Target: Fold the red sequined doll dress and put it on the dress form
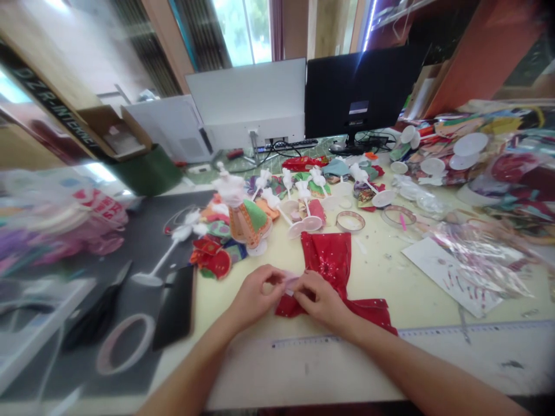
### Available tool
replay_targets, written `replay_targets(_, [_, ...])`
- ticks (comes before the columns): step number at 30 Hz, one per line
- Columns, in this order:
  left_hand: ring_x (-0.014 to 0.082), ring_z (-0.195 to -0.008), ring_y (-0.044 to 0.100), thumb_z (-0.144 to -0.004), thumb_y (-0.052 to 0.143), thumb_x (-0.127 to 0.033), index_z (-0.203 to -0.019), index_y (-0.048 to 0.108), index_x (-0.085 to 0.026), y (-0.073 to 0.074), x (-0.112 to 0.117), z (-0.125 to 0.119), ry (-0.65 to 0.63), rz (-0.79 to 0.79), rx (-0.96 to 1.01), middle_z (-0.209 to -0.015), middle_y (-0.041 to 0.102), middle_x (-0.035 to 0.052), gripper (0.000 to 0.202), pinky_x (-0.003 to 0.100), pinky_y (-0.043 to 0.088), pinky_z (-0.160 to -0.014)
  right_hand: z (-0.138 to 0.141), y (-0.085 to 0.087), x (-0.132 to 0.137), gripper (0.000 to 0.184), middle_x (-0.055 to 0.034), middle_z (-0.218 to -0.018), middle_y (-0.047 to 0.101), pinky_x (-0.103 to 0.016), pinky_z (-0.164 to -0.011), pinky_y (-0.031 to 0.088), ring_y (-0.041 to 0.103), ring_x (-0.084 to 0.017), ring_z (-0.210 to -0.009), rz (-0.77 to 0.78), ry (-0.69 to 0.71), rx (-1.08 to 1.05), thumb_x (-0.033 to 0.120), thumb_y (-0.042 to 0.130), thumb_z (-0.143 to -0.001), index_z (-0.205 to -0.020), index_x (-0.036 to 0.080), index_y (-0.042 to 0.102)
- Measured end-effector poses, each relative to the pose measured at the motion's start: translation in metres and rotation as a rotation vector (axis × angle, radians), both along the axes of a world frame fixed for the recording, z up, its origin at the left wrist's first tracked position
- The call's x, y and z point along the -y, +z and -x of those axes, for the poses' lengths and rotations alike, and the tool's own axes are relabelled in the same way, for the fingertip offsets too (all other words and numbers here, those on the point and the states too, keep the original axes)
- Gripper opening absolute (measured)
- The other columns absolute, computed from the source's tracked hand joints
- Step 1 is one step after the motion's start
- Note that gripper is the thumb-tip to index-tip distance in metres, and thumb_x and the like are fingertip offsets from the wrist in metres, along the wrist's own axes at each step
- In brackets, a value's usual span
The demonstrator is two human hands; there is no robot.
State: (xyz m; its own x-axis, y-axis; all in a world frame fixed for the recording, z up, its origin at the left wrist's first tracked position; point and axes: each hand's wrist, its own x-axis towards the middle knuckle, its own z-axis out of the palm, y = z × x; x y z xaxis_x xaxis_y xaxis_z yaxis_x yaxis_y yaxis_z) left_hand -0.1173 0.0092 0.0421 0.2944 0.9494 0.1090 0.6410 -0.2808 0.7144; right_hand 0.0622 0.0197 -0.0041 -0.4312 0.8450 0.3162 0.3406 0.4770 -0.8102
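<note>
Going left to right on this one. Out on the left, a black mat carries a pale ring, a flat black pad and a white doll stand lying on its side. Next along, a heap of bright fabric scraps sits right beside an upright doll in a green and orange skirt.

The main action is near the middle of the tabletop. The left hand has its fingers curled in, pinching a small pale pink scrap against the thumb. The right hand comes in from the other side, fingers closed on the same scrap, and sits on top of a sparkly red cloth. The view's a bit poor here, since the hands hide most of the scrap, but it looks like both are gripping it.

Farther off are more white stands in a row, then two tape rolls. Over on the right are a white sheet, a plastic bag and a pile of white discs, with a ruler along the near side.
</note>
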Motion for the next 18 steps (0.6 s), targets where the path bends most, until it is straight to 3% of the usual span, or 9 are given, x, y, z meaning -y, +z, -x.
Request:
replay_targets(3, [0.0177, -0.080, 0.054, -0.080, 0.054, -0.021, -0.074, 0.061, -0.017, 0.008, 0.006, -0.002, 0.017, -0.145, -0.104, -0.078, 0.062, 0.0030, 0.010, 0.037, 0.036, -0.084, 0.000, 0.000, 0.000, 0.017, 0.0002, -0.061, 0.055, -0.030, -0.067, 0.040, 0.048, -0.016, -0.068, 0.010, -0.016, 0.004, 0.008, 0.051, -0.076, -0.063, 0.020, 0.053])
replay_targets(6, [0.0184, -0.077, 0.051, -0.080, 0.054, -0.018, -0.069, 0.061, -0.018, 0.007, 0.014, -0.008, 0.004, -0.226, -0.205, -0.072, 0.061, 0.0020, 0.013, 0.041, 0.031, -0.086, 0.000, 0.000, 0.001, 0.016, 0.0003, -0.062, 0.056, -0.029, -0.067, 0.040, 0.049, -0.016, -0.068, 0.018, -0.015, 0.003, 0.009, 0.052, -0.075, -0.064, 0.020, 0.053])
replay_targets(12, [0.0181, -0.076, 0.052, -0.082, 0.053, -0.018, -0.075, 0.063, -0.019, -0.011, 0.018, -0.013, -0.002, -0.297, -0.296, -0.074, 0.062, 0.0024, 0.012, 0.039, 0.031, -0.084, -0.001, 0.001, 0.001, 0.017, -0.0002, -0.065, 0.057, -0.030, -0.069, 0.040, 0.049, -0.016, -0.071, 0.019, -0.019, 0.009, 0.008, 0.052, -0.076, -0.064, 0.019, 0.053])
replay_targets(18, [0.0176, -0.077, 0.052, -0.083, 0.053, -0.018, -0.086, 0.065, -0.022, -0.016, 0.017, -0.009, -0.051, -0.309, -0.322, -0.077, 0.064, 0.0017, 0.013, 0.037, 0.031, -0.083, -0.001, 0.003, 0.001, 0.018, -0.0003, -0.065, 0.058, -0.031, -0.071, 0.041, 0.049, -0.016, -0.070, 0.003, -0.003, 0.024, 0.008, 0.051, -0.078, -0.064, 0.020, 0.053])
